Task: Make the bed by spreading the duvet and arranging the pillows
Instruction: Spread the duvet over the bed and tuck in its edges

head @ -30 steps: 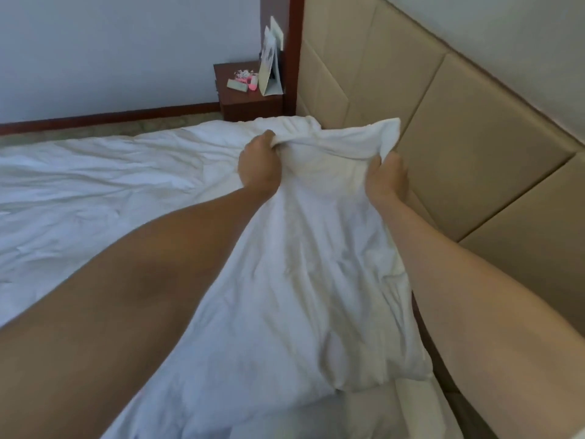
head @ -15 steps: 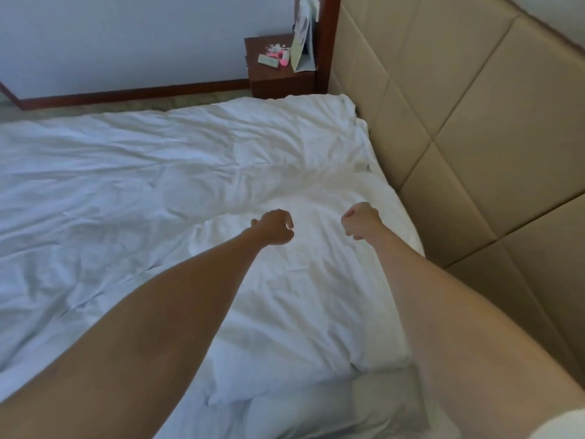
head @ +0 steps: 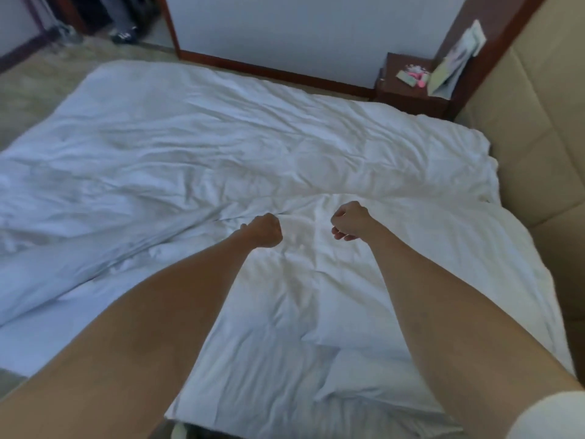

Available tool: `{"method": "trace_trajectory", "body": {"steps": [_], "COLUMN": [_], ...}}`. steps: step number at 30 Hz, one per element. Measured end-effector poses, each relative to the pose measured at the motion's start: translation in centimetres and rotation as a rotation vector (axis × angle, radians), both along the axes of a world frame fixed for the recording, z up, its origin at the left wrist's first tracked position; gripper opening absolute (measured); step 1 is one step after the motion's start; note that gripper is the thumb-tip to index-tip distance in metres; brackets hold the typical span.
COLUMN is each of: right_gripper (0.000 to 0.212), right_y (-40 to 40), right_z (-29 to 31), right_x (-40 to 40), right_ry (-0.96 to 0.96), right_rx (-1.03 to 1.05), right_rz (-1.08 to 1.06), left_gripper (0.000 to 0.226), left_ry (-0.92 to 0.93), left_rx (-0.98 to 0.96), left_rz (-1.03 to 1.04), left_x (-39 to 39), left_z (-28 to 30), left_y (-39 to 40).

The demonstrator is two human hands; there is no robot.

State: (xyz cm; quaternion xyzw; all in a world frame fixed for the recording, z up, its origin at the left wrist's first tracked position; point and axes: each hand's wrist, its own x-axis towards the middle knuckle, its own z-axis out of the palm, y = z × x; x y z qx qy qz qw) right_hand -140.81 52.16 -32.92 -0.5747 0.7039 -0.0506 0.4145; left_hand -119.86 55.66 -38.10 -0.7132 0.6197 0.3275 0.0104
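Left hand (head: 264,230): grip fisted, empty.
Right hand (head: 349,220): grip curled shut, empty.
Pillow (head: 395,264): flat on bed by headboard (head: 538,160).
Duvet (head: 190,153): spread, wrinkled.
Change: pillow released a second ago.

My arms block the near part of the duvet (head: 221,160) and whatever's under them. Both arms cut off by the bottom edge; sleeve (head: 547,416) only partly in frame at the corner. Left hand (head: 264,230) and right hand (head: 349,220) are curled, so fingertips and palms are hidden; can't tell if either pinches fabric. Pillow (head: 395,280) edges are hard to tell from the duvet, white on white. Bits on the nightstand (head: 408,90) are too small and blurry to ID, just pink and pale shapes. Papers (head: 456,64) unreadable. Shoes (head: 125,34) top left blurred, legs cut off. Headboard (head: 538,153) runs out at right.
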Motion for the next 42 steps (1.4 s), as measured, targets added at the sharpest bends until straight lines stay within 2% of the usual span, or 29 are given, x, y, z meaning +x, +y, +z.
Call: {"method": "trace_trajectory", "body": {"steps": [5,9,13,17,22,25,29,33,35,39,41,42], "right_gripper": [0.015,0.017,0.019,0.019,0.015,0.019,0.034,0.058,0.067,0.084,0.091,0.088], "right_y": [7.2,12.2,13.7,14.8,15.2,14.4,13.1,13.2,13.5,13.8,13.9,14.0], "right_z": [1.1,1.7,1.5,0.2,-3.5,-6.4,-11.8,-16.9,-19.3,-23.7,-25.4,-26.0], "right_x": [16.4,28.6,36.6,44.2,50.8,55.1,62.0,67.4,69.3,71.4,72.1,72.5], "right_ry": [0.054,0.096,0.112,0.122,0.229,0.256,0.204,0.186,0.192,0.432,0.516,0.53], "right_rx": [0.024,0.1,0.09,0.086,0.024,0.018,-0.034,-0.047,-0.057,-0.116,-0.155,-0.185], "right_rz": [0.193,0.413,0.513,0.602,0.776,0.835,0.912,1.021,1.064,1.217,1.213,1.186], "left_gripper": [0.02,0.025,0.031,0.022,0.018,0.032,0.038,0.046,0.053,0.094,0.112,0.116], "left_ry": [0.063,0.044,0.049,0.039,0.046,0.034,-0.018,-0.157,-0.15,-0.139,-0.196,-0.223], "left_rx": [0.0,0.031,0.054,0.088,0.154,0.168,0.228,0.26,0.291,0.447,0.515,0.512], "left_rz": [0.117,0.241,0.314,0.364,0.343,0.327,0.367,0.405,0.432,0.427,0.405,0.394], "left_x": [16.4,27.9,34.9,40.5,45.8,49.4,55.1,59.3,61.0,63.3,63.8,64.0], "left_z": [0.1,0.3,-0.1,-2.1,-5.3,-6.7,-9.2,-12.1,-13.9,-18.4,-20.6,-21.6], "left_y": [8.8,15.5,18.4,20.7,22.4,21.6,20.6,19.9,20.1,21.6,22.1,22.3]}}
